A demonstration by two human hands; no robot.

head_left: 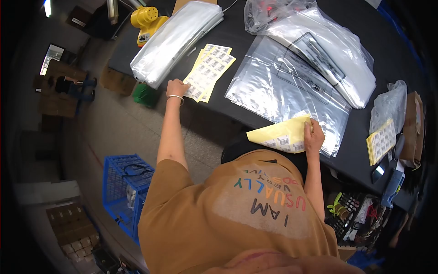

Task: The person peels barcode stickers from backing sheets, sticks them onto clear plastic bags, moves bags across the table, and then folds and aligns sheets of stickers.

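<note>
My left hand (177, 89) is closed with curled fingers at the near left edge of a fanned stack of barcode label sheets (210, 71); the sheets lie on the black table, and the fingertips are partly hidden. My right hand (315, 137) pinches a sheet of barcode labels (279, 132) at its right end, thumb on top. That sheet curls over, so its yellow backing faces up and printed labels show along the lower edge. It is held above the table's front edge, close to my body. Just beyond it lie clear plastic bags (264, 86) spread flat.
A thick stack of folded clear plastic bags (175, 39) lies at the back left beside a yellow device (148, 23). More printed bags (319, 50) are heaped at the back right. Another label stack (381, 141) sits at the right edge. A blue crate (125, 164) stands on the floor.
</note>
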